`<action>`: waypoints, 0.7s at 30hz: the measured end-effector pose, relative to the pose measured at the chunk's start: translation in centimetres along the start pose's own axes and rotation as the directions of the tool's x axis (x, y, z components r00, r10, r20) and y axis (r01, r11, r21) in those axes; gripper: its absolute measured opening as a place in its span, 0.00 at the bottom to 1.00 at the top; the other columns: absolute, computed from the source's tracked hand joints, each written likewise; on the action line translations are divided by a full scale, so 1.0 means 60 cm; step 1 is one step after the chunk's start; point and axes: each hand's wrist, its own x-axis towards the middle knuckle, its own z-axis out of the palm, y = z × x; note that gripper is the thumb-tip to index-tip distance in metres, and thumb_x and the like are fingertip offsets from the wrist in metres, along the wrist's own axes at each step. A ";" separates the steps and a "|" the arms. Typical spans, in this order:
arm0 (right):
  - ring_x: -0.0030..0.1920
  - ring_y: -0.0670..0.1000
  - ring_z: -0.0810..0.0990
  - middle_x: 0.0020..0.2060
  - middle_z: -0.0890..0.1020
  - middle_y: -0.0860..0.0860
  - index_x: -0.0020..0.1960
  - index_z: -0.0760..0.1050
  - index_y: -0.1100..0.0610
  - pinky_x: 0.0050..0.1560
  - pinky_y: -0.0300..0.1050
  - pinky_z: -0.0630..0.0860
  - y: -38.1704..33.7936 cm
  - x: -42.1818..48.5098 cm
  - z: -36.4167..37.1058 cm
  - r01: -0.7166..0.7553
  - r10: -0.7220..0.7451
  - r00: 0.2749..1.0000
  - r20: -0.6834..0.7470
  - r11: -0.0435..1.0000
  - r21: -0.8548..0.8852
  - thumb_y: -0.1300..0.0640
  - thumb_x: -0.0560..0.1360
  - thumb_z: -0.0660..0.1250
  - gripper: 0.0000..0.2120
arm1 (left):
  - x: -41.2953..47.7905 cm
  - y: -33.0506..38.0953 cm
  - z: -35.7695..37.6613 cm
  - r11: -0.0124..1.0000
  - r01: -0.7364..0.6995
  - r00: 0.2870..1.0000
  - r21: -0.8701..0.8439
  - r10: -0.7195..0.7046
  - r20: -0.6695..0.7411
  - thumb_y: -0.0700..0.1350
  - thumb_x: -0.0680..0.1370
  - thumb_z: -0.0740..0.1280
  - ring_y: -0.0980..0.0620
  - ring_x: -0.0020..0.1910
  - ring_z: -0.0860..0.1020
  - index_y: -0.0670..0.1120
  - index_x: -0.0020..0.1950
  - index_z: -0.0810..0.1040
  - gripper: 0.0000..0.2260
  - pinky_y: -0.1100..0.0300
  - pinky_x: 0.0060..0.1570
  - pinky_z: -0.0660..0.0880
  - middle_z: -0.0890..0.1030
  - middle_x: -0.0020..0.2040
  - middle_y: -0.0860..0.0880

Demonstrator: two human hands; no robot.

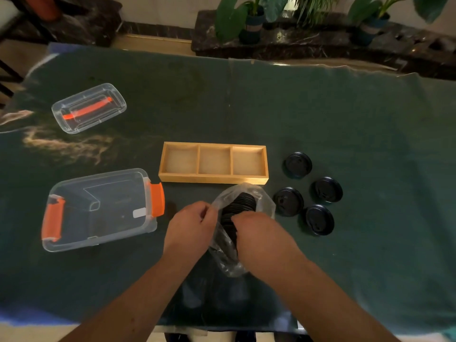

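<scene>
A clear plastic bag with a stack of black cup lids inside lies on the green-covered table just in front of me. My left hand pinches the bag's left edge near its mouth. My right hand reaches into the bag, its fingers curled round the lid stack; the fingertips are hidden. Several loose black lids lie flat to the right of the bag.
A wooden tray with three bare compartments sits just beyond the bag. A clear storage box with orange latches stands at the left, its lid with an orange handle farther back. Potted plants line a dark ledge behind the table.
</scene>
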 end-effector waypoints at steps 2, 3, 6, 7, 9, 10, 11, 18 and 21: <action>0.62 0.59 0.80 0.63 0.82 0.58 0.68 0.76 0.58 0.58 0.55 0.77 -0.022 0.016 -0.016 -0.018 0.022 0.999 0.023 0.989 -0.148 0.58 0.82 0.68 0.15 | 0.000 0.004 0.004 1.000 -0.013 1.000 0.000 0.013 0.005 0.61 0.77 0.59 0.53 0.33 0.78 0.51 0.36 0.78 0.18 0.53 0.33 0.73 0.80 0.32 0.51; 0.62 0.59 0.80 0.62 0.83 0.57 0.67 0.77 0.57 0.57 0.56 0.75 -0.031 0.021 -0.022 -0.002 0.003 1.000 0.003 0.970 -0.245 0.56 0.82 0.68 0.14 | 0.001 0.005 0.007 1.000 -0.021 1.000 -0.003 0.021 0.009 0.60 0.78 0.59 0.53 0.34 0.78 0.51 0.37 0.79 0.18 0.52 0.34 0.73 0.80 0.33 0.51; 0.67 0.61 0.75 0.65 0.82 0.54 0.68 0.78 0.53 0.64 0.59 0.69 -0.047 0.036 -0.024 0.006 -0.027 0.999 -0.030 0.848 -0.531 0.48 0.81 0.70 0.18 | 0.006 0.003 0.014 1.000 -0.013 1.000 -0.005 0.013 0.021 0.57 0.81 0.63 0.53 0.36 0.80 0.52 0.38 0.80 0.16 0.50 0.38 0.77 0.82 0.34 0.52; 0.69 0.62 0.73 0.67 0.81 0.55 0.70 0.77 0.52 0.67 0.61 0.67 -0.046 0.042 -0.021 -0.008 -0.016 0.999 -0.037 0.817 -0.576 0.47 0.80 0.71 0.21 | 0.007 0.002 0.016 1.000 -0.007 1.000 -0.004 0.007 0.019 0.57 0.81 0.63 0.53 0.35 0.80 0.53 0.37 0.80 0.16 0.50 0.39 0.77 0.82 0.34 0.52; 0.73 0.65 0.68 0.73 0.76 0.59 0.76 0.73 0.55 0.72 0.64 0.64 -0.040 0.059 -0.011 0.008 -0.018 1.000 -0.010 0.802 -0.597 0.47 0.80 0.71 0.27 | 0.008 -0.001 0.018 1.000 -0.014 1.000 -0.012 0.014 0.010 0.59 0.80 0.62 0.56 0.34 0.79 0.53 0.37 0.79 0.17 0.52 0.37 0.76 0.81 0.33 0.53; 0.76 0.67 0.65 0.77 0.71 0.62 0.79 0.67 0.60 0.75 0.66 0.63 -0.034 0.068 -0.005 0.031 -0.022 1.000 0.022 0.820 -0.571 0.47 0.81 0.70 0.32 | 0.008 -0.002 0.020 1.000 -0.023 1.000 -0.019 0.023 0.006 0.59 0.80 0.62 0.56 0.35 0.79 0.53 0.37 0.79 0.17 0.53 0.35 0.74 0.81 0.34 0.54; 0.80 0.70 0.60 0.81 0.63 0.66 0.83 0.58 0.63 0.79 0.67 0.60 -0.028 0.078 0.001 0.048 -0.022 0.998 0.055 0.848 -0.528 0.47 0.81 0.71 0.39 | 0.008 -0.003 0.022 0.999 -0.030 1.000 -0.021 0.030 0.005 0.59 0.80 0.62 0.57 0.36 0.79 0.53 0.37 0.79 0.16 0.54 0.33 0.72 0.81 0.35 0.56; 0.83 0.70 0.37 0.85 0.39 0.66 0.86 0.35 0.56 0.83 0.69 0.45 0.027 0.136 0.048 0.119 -0.075 0.990 0.121 0.900 -0.419 0.33 0.64 0.82 0.72 | 0.012 -0.004 0.032 1.000 -0.019 1.000 0.003 0.019 0.015 0.55 0.81 0.63 0.60 0.35 0.79 0.55 0.40 0.79 0.12 0.59 0.33 0.69 0.81 0.35 0.55; 0.83 0.72 0.47 0.84 0.48 0.66 0.86 0.41 0.56 0.82 0.70 0.51 0.036 0.153 0.069 0.122 -0.103 0.992 0.068 0.893 -0.432 0.34 0.67 0.80 0.66 | 0.013 -0.002 0.036 1.000 -0.004 1.000 -0.022 0.004 0.029 0.57 0.80 0.63 0.60 0.36 0.79 0.56 0.41 0.80 0.12 0.57 0.35 0.70 0.82 0.36 0.56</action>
